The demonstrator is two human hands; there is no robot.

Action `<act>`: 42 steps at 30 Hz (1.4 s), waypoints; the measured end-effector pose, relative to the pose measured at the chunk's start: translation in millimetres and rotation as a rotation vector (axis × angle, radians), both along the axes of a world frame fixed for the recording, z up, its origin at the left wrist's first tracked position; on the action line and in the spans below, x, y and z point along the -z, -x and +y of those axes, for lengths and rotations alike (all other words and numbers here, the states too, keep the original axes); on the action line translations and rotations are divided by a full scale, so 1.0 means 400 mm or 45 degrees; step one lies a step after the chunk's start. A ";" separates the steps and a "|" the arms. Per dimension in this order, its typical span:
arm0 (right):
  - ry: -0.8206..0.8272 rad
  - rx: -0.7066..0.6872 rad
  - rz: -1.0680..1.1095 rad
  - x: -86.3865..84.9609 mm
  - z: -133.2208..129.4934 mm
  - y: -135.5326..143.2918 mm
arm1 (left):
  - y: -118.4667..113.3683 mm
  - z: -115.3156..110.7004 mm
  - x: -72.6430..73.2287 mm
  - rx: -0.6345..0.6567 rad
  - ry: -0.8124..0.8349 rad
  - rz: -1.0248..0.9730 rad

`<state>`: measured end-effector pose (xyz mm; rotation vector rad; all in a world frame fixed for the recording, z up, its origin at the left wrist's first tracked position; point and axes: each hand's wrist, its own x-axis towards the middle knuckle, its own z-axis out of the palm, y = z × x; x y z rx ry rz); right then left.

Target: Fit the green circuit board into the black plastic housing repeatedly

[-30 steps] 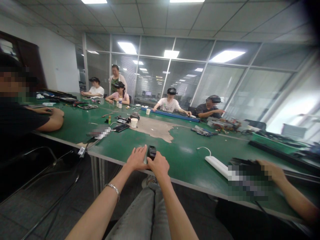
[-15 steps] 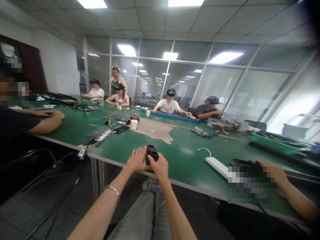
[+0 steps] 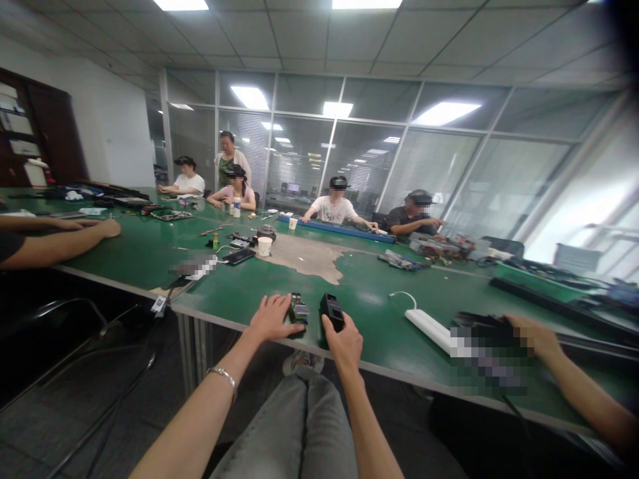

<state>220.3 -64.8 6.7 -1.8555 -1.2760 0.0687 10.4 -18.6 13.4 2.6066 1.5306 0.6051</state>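
Near the front edge of the green table (image 3: pixel 379 346), my left hand (image 3: pixel 269 319) lies against a small green circuit board (image 3: pixel 300 310). Its fingers rest along the board's left side and the thumb holds the near end. Silvery and dark parts show on the board's upper face. My right hand (image 3: pixel 347 342) grips a black hollow plastic housing (image 3: pixel 331 310) with openings in its top, a short way right of the board. The housing and the board are apart. My right fingers on the housing's far side are partly hidden.
A paper cup (image 3: pixel 264 247) and a dark phone-like device (image 3: pixel 238 257) lie ahead to the left. A white power strip (image 3: pixel 429 329) sits to the right, near a co-worker's hand (image 3: pixel 536 336). A green crate (image 3: pixel 544 283) stands farther right. Other people sit across the table.
My right hand has moved right with the black housing, away from my left hand. The circuit board beside my left hand is now exposed.
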 end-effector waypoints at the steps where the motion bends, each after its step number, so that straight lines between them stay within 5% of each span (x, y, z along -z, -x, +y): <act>1: -0.008 0.005 -0.038 0.010 -0.002 0.001 | 0.000 0.000 0.000 0.001 -0.002 0.002; 7: -0.108 0.007 -0.279 0.031 -0.015 0.015 | -0.004 0.002 0.000 0.010 0.001 0.004; 19: -0.032 0.042 -0.268 0.029 -0.018 0.011 | -0.003 0.013 -0.003 0.008 0.028 0.065; 26: -0.073 -0.094 0.076 -0.048 -0.015 0.052 | 0.001 0.014 0.005 0.030 -0.007 0.042; 34: 0.081 -0.113 -0.120 -0.124 -0.001 0.156 | 0.004 0.022 0.017 0.019 0.014 0.069; 42: 0.321 -0.108 -0.287 -0.133 0.016 0.183 | 0.010 0.024 0.018 0.019 0.025 0.085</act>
